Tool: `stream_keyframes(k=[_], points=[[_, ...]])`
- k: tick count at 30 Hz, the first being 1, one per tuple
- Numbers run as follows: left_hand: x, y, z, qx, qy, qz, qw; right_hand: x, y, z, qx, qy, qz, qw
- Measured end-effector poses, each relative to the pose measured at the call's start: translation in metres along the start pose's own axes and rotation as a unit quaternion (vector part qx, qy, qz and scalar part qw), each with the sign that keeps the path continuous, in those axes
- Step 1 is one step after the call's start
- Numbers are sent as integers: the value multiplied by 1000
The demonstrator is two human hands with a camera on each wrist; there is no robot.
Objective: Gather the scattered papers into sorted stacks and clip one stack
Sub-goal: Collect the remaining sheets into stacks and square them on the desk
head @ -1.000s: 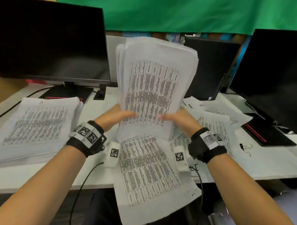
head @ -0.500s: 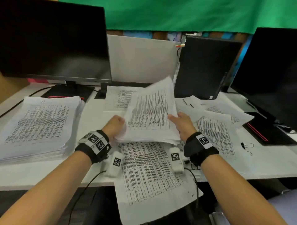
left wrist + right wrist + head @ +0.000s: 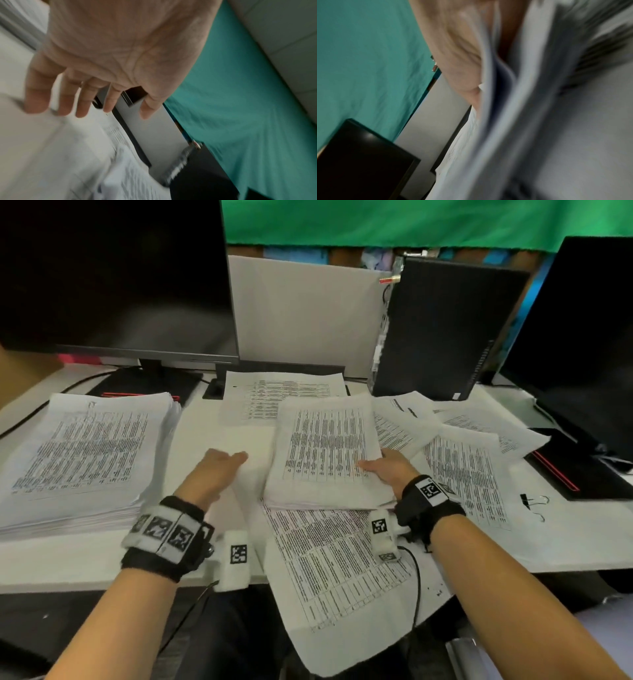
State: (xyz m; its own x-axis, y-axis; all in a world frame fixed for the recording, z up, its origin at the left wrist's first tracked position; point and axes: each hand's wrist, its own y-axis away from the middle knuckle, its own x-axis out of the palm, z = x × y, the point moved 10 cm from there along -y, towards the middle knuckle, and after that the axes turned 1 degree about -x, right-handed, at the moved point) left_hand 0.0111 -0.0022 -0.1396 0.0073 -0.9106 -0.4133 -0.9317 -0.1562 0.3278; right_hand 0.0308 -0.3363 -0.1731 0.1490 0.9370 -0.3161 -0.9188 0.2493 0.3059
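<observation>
The big stack [image 3: 85, 453] lies squared at the desk's [image 3: 61, 559] left end. The bundle [image 3: 329, 453] sits mid-desk, over a loose sheet [image 3: 342, 570] that overhangs the near edge, with more sheets [image 3: 469, 460] fanned out to its right. The right hand [image 3: 387, 470] pinches the bundle's near right corner, thumb on top, fingers underneath. The left hand [image 3: 219, 470] hangs just left of it, fingers spread and holding nothing. The clip [image 3: 532, 505] lies far right. Judged by sight, the bundle is light, floppy and slippery between sheets; gripping both long edges would likely stop it fanning.
</observation>
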Motion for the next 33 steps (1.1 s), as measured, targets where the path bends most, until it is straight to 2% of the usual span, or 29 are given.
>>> stream_keyframes(k=[2,5,9,12,13,14,16,18,20,22,23,25,27,30,33], points=[[-7,15,25,-55,110,24,992,-3,-4,-7,18,-4,9,1000],[20,30,35,-86,184,127,971,-4,-9,-7,26,-14,5,1000],[54,42,29,-57,148,202,966,-5,-11,-9,24,-22,-16,999],[90,63,31,-74,141,302,940,-7,-10,-10,21,-28,-22,999],[98,68,30,-69,132,313,938,-7,-10,-10,23,-28,-24,999],[99,68,29,-48,110,298,947,-8,-11,-11,18,-32,-28,999],[81,57,17,31,43,215,975,-9,-9,-10,9,-32,-29,999],[33,45,-5,105,-72,69,989,-10,-8,-8,-1,-23,-25,999],[-31,49,-38,159,-133,-85,975,-11,-7,-9,-7,-20,-23,1000],[-88,72,-83,257,-120,-184,941,-9,-8,-11,-5,-30,-22,999],[-110,89,-105,306,-100,-210,923,-7,-7,-11,-5,-30,-19,999],[-137,110,-141,376,-27,-208,903,-2,-5,-7,-14,-23,-7,1000],[-141,99,-162,387,49,-157,907,2,-3,-4,-24,-9,6,1000],[-107,50,-176,365,68,-94,924,5,0,0,-47,10,28,998],[-46,-13,-158,292,38,-48,955,8,6,4,-66,30,41,997]])
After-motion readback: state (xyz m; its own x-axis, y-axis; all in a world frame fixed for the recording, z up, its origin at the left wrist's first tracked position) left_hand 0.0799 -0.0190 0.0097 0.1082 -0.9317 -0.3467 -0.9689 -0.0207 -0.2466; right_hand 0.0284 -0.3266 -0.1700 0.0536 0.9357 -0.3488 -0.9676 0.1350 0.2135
